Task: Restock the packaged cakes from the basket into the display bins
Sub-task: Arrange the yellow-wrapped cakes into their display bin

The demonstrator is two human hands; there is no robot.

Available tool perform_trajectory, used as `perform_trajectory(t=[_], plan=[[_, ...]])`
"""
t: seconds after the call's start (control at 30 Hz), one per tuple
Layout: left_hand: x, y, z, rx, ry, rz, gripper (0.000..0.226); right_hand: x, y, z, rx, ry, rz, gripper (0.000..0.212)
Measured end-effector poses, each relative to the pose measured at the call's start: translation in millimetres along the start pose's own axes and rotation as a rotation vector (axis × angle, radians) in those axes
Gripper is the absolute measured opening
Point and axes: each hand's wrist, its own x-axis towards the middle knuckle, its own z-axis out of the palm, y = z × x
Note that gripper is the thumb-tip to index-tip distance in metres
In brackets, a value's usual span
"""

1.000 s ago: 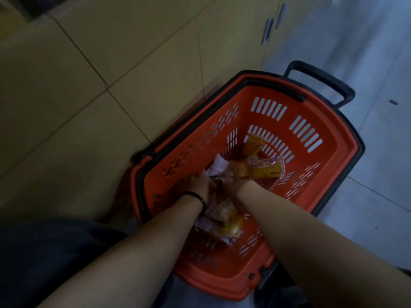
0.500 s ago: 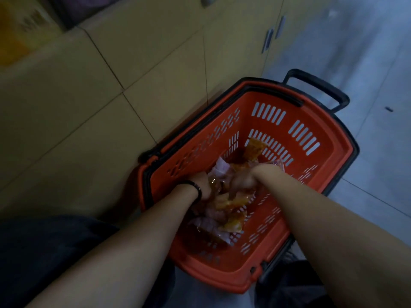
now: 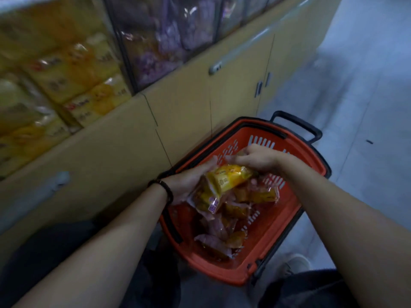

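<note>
An orange basket (image 3: 295,210) stands on the floor beside the counter, with several yellow and pink packaged cakes (image 3: 224,236) loose inside. Above it I hold a bundle of yellow packaged cakes (image 3: 224,181) between both hands. My left hand (image 3: 191,181), with a black wristband, cups the bundle from the left and below. My right hand (image 3: 255,157) grips it from the top, fingers curled over the packets. The display bins sit up left: one with yellow packs (image 3: 66,70), one with purple packs (image 3: 160,47).
A beige cabinet front (image 3: 124,156) with grey handles runs below the bins, right next to the basket. The basket's black pull handle (image 3: 298,124) sticks out at its far end. Grey floor (image 3: 367,107) lies to the right. My dark-trousered knees and a shoe (image 3: 298,263) frame the basket.
Both hands were down inside the basket gathering packets; now they have risen above it with a bundle of yellow cakes. The view has tilted up, bringing the display bins into sight.
</note>
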Motion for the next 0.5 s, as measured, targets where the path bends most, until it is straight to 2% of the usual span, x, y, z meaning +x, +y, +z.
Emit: perform_trajectory(t=[0.1,0.2,0.33,0.43,0.47,0.5], plan=[[-35,18,1,0.204,0.1,0.088,0.066,-29,-21,1,-0.024,0.047,-0.102,0.062],[-66,30,-2,0.331,0.141,0.097,0.066,-59,-34,0,0.005,-0.025,-0.175,0.059],[-109,42,14,0.389,0.166,0.105,0.052,-89,-45,3,0.131,-0.098,-0.255,0.069],[-142,50,25,0.42,0.225,0.174,0.082,-112,-57,4,0.255,-0.092,-0.335,0.045],[-157,53,27,0.474,0.245,0.192,0.08,-120,-64,3,0.307,-0.086,-0.359,0.039],[-172,55,27,0.528,0.247,0.195,0.068,-128,-72,1,0.356,-0.089,-0.393,0.035]])
